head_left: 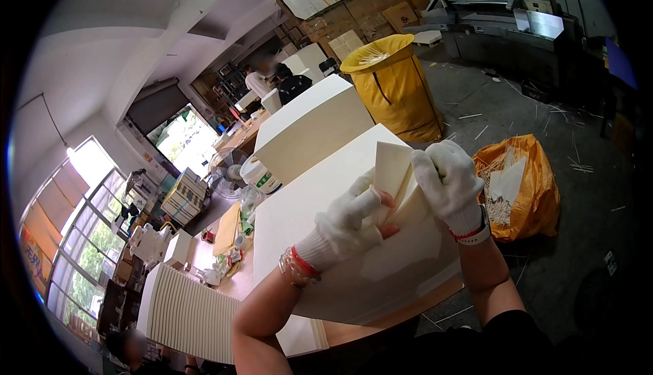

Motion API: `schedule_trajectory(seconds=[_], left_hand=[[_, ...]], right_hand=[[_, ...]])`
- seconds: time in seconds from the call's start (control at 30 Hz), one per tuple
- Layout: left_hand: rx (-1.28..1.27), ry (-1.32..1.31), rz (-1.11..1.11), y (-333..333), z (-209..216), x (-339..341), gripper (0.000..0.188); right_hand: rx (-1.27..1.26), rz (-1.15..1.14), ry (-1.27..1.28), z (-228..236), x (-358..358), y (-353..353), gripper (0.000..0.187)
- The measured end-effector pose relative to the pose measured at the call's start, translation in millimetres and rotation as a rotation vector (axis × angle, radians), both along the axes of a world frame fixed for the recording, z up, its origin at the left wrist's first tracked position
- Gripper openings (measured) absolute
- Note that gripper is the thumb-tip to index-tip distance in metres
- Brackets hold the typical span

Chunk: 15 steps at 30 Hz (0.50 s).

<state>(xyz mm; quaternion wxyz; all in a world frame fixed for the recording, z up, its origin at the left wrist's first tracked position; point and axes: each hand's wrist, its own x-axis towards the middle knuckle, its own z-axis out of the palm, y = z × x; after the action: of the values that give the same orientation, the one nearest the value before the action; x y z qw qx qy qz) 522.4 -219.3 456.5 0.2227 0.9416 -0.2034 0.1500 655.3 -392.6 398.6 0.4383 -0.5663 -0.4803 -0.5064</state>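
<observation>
A large stack of cream paper lies before me. At its near right part, my left hand, in a white knit glove with bare fingertips, is closed on some cream paper sheets. The sheets stand up bent above the stack, with gaps between their layers. My right hand, also gloved in white, is curled round their right edge. Its fingertips are hidden behind the glove's back. How many sheets each hand holds cannot be made out.
Another tall cream stack stands beyond. An orange bag of paper strips sits on the floor at right, a yellow bag behind it. A white tub, fan and layered stack are left. People work nearby.
</observation>
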Motion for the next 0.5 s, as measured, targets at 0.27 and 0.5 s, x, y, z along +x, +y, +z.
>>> schedule_trajectory(seconds=[0.27, 0.5], left_hand=[[0.151, 0.143, 0.053, -7.0, 16.8, -4.5, 0.038], [0.016, 0.038, 0.017, -5.4, 6.3, -1.2, 0.046]], right_hand=[[0.023, 0.076, 0.05, 5.6, -6.0, -2.3, 0.039], [0.038, 0.088, 0.06, 0.3, -0.2, -0.9, 0.035]])
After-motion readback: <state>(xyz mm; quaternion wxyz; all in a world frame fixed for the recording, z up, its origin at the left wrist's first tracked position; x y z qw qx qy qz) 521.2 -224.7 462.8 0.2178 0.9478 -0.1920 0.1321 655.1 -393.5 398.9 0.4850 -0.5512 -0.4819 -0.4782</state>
